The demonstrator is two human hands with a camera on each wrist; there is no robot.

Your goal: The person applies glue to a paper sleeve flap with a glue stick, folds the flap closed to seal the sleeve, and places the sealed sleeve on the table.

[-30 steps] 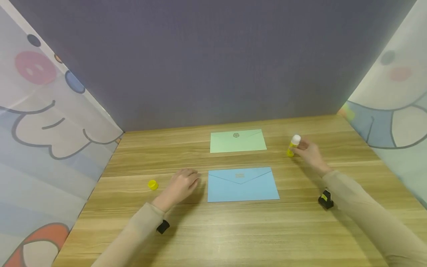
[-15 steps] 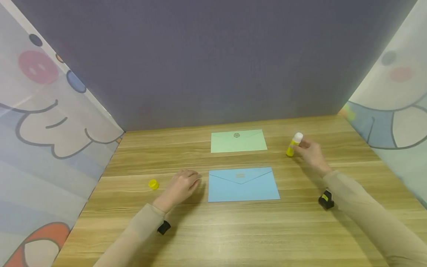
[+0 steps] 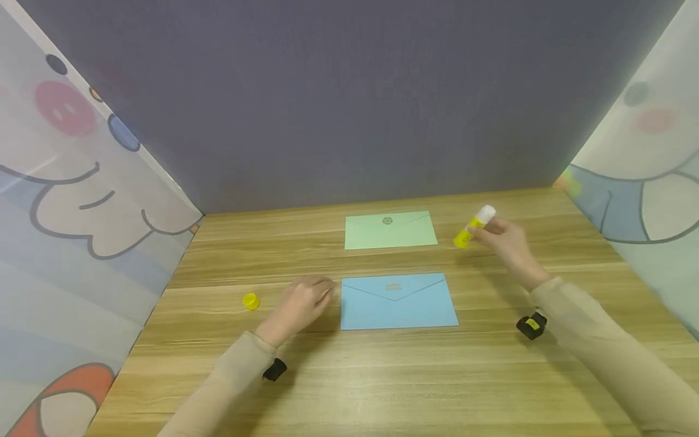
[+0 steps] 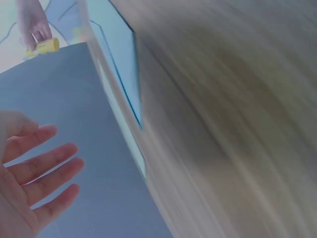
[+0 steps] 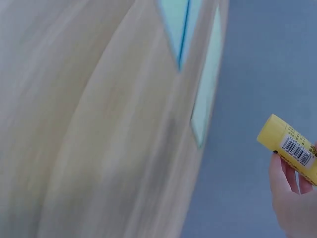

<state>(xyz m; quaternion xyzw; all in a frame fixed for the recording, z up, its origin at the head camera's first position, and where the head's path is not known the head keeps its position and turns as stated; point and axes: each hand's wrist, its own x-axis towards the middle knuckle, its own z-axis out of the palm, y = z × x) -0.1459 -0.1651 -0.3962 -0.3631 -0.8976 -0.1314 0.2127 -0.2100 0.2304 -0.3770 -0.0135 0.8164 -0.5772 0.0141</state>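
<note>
In the head view my right hand (image 3: 508, 243) pinches a yellow glue stick (image 3: 468, 233) between thumb and fingers. Its white end (image 3: 485, 213) tilts up to the right, and the yellow base is lifted over the table. The right wrist view shows a barcode on the yellow body (image 5: 292, 146). My left hand (image 3: 302, 305) hovers beside the left edge of a blue envelope (image 3: 397, 312), fingers loose and holding nothing. Farther back lies a light green envelope (image 3: 390, 233) with a round seal mark. A small yellow cap (image 3: 251, 301) sits left of my left hand.
The wooden table (image 3: 382, 388) runs back to a dark grey panel (image 3: 349, 109). Cartoon-printed curtains (image 3: 109, 212) stand on the left and right. Black wrist cameras (image 3: 275, 369) hang under both sleeves.
My right hand has raised the glue stick off the table and tipped it, its yellow base swinging left. My left hand has shifted slightly right toward the blue envelope.
</note>
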